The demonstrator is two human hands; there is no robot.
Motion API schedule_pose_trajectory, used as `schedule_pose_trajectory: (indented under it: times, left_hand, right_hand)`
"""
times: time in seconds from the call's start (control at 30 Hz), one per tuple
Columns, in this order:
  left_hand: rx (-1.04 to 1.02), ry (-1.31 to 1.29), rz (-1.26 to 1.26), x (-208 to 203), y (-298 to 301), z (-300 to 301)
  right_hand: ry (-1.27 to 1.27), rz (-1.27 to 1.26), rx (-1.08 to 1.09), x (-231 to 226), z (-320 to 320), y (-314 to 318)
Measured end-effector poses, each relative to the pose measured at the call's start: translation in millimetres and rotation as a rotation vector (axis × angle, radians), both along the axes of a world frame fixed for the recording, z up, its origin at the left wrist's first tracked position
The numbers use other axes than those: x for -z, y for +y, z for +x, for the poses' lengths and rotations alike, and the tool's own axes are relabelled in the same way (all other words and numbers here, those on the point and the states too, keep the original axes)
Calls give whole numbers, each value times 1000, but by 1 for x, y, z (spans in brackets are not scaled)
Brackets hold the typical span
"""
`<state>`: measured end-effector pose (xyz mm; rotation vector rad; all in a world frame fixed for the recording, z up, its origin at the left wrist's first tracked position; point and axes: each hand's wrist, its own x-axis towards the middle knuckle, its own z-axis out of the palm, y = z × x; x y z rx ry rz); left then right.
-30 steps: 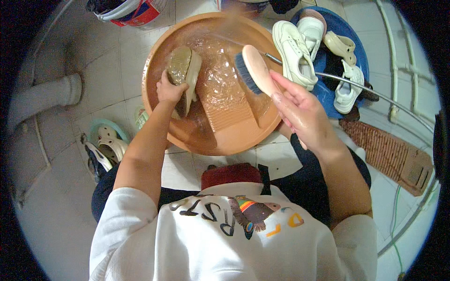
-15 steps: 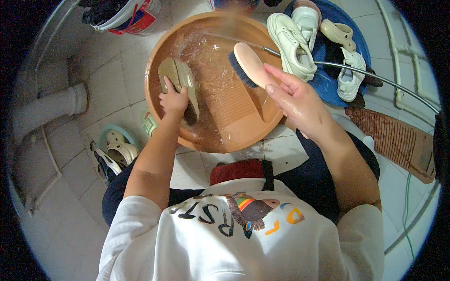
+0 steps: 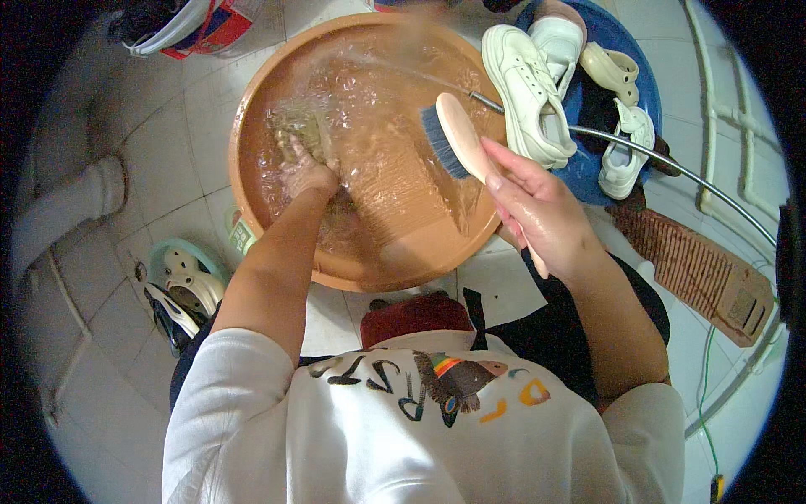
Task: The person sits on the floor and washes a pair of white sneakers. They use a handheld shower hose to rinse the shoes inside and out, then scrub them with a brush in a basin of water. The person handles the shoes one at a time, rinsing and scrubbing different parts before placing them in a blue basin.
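Note:
My left hand point(image 3: 311, 174) is underwater in a round orange basin point(image 3: 244, 126), gripping a shoe point(image 3: 302, 126) with a yellowish sole. Ripples and bubbles blur the shoe's outline. In my right hand point(image 3: 541, 210) is a scrubbing brush point(image 3: 462, 134) with a pale wooden handle and dark blue-grey bristles. It is held above the basin's right side, apart from the shoe, with its bristles facing left. A metal tube point(image 3: 705, 172) reaches in from the right, and a jet of water sprays from its end into the basin.
Behind my right hand, white sneakers point(image 3: 520, 80) and a beige clog point(image 3: 610, 71) lie in and over a blue basin point(image 3: 645, 63). A brown washboard point(image 3: 697, 269) lies at right. Left stand a small pale-green basin point(image 3: 220, 265) with footwear, a pipe point(image 3: 75, 206) and a bucket point(image 3: 227, 34).
The shoe was above the water and has gone down under it with my left hand. The brush has tilted more upright and shifted slightly right and down with my right hand.

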<state>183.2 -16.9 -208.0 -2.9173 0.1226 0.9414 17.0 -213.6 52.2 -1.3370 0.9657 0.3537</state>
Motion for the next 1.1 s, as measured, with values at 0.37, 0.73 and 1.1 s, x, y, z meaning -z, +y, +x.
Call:
schedule_pose_trajectory:
  times: [0.37, 0.73, 1.1]
  left_hand:
    - [-179, 179, -612, -44, 61, 42]
    - [-158, 110, -1214, -257, 34, 17]
    - [-282, 195, -1435, -326, 20, -53]
  right_hand:
    - [16, 250, 187, 29, 3, 19]
    - [-113, 311, 313, 96, 61, 77]
    - [-645, 816, 317, 10, 69, 101]
